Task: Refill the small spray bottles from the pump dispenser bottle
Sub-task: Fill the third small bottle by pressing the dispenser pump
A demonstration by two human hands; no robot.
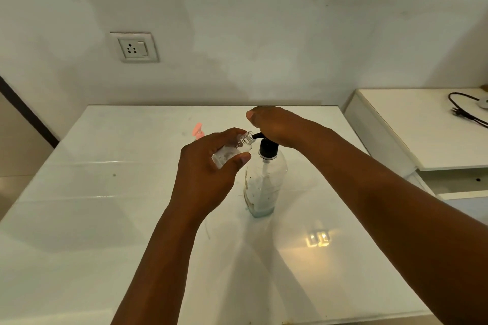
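clear small spray bottle (232, 149), uncapped and tilted, is pinched in the left hand (208, 169), its mouth at the black spout of the pump dispenser bottle (264, 182); the right hand (277, 124) presses on the pump head, centre of the white table (105, 219).

Left hand (208, 166) curls its grip tight near the right hand (277, 124), which seems pressed palm-down.

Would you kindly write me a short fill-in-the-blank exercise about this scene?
1. The left hand holds the small bottle with its cap ____.
2. The right hand presses the ____ of the pump bottle.
3. The pink spray cap lies on the ____.

Missing words: off; pump head; table
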